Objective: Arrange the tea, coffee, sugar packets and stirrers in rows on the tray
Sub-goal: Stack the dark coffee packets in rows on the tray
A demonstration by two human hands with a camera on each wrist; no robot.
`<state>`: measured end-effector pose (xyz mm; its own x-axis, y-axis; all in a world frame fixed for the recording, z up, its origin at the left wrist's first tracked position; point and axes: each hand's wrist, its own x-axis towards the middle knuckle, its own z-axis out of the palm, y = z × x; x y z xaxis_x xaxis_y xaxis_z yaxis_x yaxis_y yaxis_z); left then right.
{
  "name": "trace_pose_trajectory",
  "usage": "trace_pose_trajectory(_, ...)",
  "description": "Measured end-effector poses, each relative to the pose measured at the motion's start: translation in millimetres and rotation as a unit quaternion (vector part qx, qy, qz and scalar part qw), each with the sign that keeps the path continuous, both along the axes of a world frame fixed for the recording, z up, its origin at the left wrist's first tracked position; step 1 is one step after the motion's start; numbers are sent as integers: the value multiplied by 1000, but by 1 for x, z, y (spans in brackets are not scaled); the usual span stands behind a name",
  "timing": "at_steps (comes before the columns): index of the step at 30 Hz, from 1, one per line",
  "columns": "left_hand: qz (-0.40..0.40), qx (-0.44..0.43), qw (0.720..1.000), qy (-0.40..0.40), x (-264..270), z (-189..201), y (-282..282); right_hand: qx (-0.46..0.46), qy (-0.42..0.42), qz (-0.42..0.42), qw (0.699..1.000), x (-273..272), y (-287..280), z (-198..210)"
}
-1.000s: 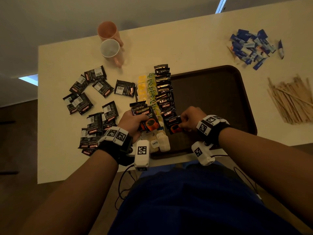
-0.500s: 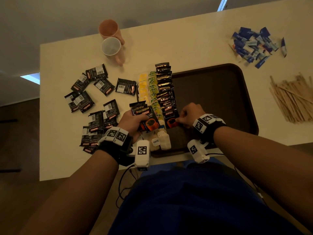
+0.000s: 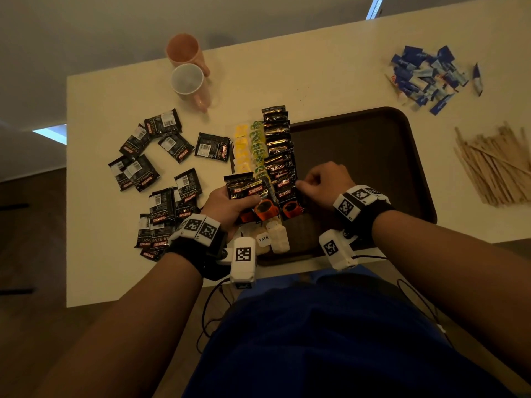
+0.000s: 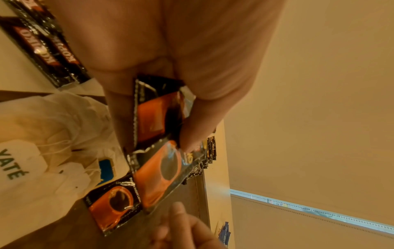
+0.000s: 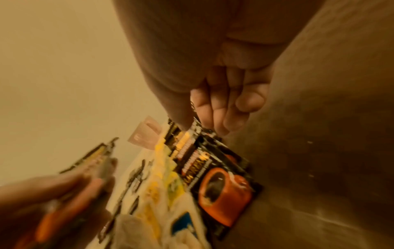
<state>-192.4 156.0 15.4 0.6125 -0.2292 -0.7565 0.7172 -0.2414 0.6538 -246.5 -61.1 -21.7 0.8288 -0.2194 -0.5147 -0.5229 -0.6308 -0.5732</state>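
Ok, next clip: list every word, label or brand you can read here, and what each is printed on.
"KOPIKO": coffee sachets gripped by the left hand, and those in the tray row.
"SUPREMO": loose sachets on the table.
"YATÉ": tea bag tag at the tray's near edge.
Square coded markers, no words: wrist bands.
Blue sugar packets, yellow and green tea packets: print too small to read.

Your head camera looks steeply down at the tray (image 3: pixel 413 156); both wrist cameras sit close, sharing its sachet row (image 3: pixel 283 168).
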Motion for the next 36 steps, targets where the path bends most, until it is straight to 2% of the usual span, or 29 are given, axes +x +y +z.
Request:
trace_pose_trajectory(3, -18, 5, 1000, -7, 0, -2, -1, 85, -32, -1, 996, 4, 8, 16)
trace_pose_trajectory(6, -28, 11, 999, -16, -2, -6, -1, 191, -13, 8, 981, 5, 15, 28)
trace_pose_trajectory(9, -29, 2, 1000, -10, -3, -6, -3, 222, 16, 14, 975, 4, 17, 27)
trace_pose_trajectory(14, -16, -43, 998, 45, -1, -7, -6, 215, 37, -16, 976, 1, 13, 17)
trace_pose_trajectory(21, -12, -53, 997, 47, 1, -11, 4, 205, 58, -71, 974, -11, -13, 11)
trace_pose_trajectory(28, -5, -32, 998, 46, 0, -13, 4, 142, 113, -45, 982, -25, -12, -14)
trace_pose_trajectory(33, -3, -33, 999, 39, 1, -12, 4, 119, 96, -58, 987, -21, -1, -25)
trace_pose_trajectory(36, -14, -42, 998, 32, 1, -10, 5, 99, 93, -32, 990, -17, 1, -24)
